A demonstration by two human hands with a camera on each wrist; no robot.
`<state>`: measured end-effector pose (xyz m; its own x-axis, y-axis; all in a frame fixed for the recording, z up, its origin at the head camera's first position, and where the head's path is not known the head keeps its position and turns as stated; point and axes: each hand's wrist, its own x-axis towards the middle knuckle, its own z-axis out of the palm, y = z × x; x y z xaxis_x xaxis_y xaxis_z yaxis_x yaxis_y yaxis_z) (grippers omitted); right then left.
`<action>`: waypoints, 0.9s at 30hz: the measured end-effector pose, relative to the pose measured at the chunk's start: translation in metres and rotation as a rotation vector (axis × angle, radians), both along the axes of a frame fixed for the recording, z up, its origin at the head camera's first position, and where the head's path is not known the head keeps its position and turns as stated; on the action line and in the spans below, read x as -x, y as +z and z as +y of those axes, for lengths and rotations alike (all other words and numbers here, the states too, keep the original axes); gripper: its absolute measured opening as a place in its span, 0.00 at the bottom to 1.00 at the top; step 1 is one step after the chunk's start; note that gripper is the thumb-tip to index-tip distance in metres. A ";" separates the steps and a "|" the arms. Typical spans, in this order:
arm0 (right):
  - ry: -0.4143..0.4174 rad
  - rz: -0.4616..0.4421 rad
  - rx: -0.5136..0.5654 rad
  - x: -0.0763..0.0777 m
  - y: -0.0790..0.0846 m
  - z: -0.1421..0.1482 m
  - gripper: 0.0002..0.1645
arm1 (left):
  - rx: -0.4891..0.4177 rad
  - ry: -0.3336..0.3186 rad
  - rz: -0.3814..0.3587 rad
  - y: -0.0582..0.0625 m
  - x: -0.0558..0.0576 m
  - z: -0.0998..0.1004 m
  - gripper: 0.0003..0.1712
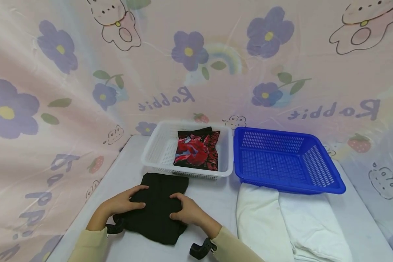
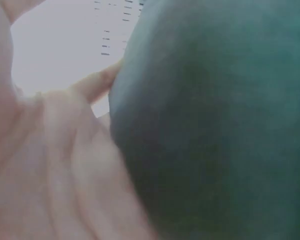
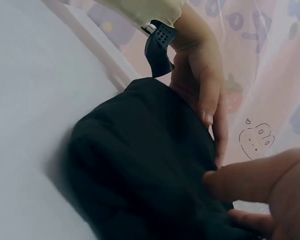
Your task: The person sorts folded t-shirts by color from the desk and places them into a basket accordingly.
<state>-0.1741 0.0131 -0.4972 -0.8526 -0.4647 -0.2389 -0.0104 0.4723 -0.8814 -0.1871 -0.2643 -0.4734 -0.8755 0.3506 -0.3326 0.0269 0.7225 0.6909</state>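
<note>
A: Which way does the black cloth point?
B: Its long axis runs away from the person, the far end leaning slightly right and pointing at the white basket. It lies folded on the white tabletop, just in front of that basket, and the near edge is uneven
A: And the counts?
B: 1 black cloth, 2 hands, 2 baskets: the white basket and, to its right, the blue basket. In the white basket I make out what look like 2 red-and-black packets, overlapping. In front of the blue basket are 2 white cloths, the left one and the right one, side by side. 2 black wrist devices show too, 1 at each wrist
A: Where is the cloth relative to the hands?
B: Between them. The left hand touches its left side and the right hand its right, thumbs and forefingers spread, fairly straight, on the fabric. The left palm lies alongside the edge
A: So, pinched?
B: The visible fingers look extended, not curled round it; whether hidden fingertips tuck underneath, I can't tell
</note>
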 end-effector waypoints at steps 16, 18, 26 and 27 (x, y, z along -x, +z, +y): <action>-0.036 0.035 0.057 -0.006 -0.012 -0.004 0.39 | 0.008 -0.016 0.009 -0.012 -0.007 0.000 0.46; -0.021 0.039 0.039 -0.006 -0.010 -0.003 0.39 | 0.019 -0.019 0.020 -0.009 -0.009 -0.002 0.44; 0.087 0.109 -0.158 -0.007 0.005 0.010 0.38 | 0.070 -0.049 0.010 0.003 -0.017 -0.014 0.43; 0.097 0.104 -0.164 -0.007 0.006 0.012 0.38 | 0.067 -0.048 0.000 0.004 -0.018 -0.016 0.42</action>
